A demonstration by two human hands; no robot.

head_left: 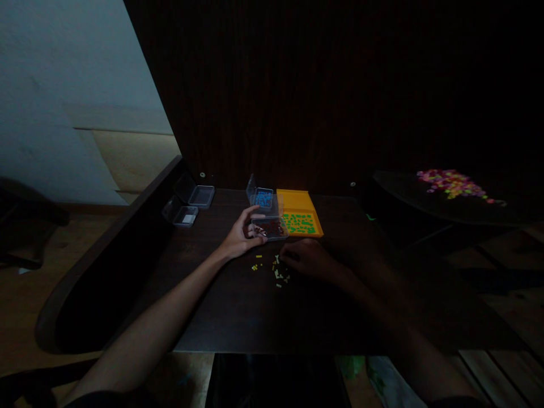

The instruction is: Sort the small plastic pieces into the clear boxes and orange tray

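Note:
My left hand [242, 235] is wrapped round the left side of a clear plastic box [276, 237]. Its hinged lid stands up, and dark red pieces lie inside. With fingers bent and pressed together, my right hand [304, 255] is low over the table; what its fingertips hold, if anything, is hidden in the dimness. Just left of those fingertips are several small pale pieces [279, 274]. A few yellow pieces [255, 267] lie further left. Behind the right hand is an open yellow case [319, 226] with green pieces in it.
A clear box with blue pieces [264, 198] stands at the back. Two open clear boxes, a larger one [201, 196] and a smaller one [185, 216], sit at the left. Colourful beads [454, 184] are heaped on a dark surface at right. A raised side panel [114, 249] bounds the table's left.

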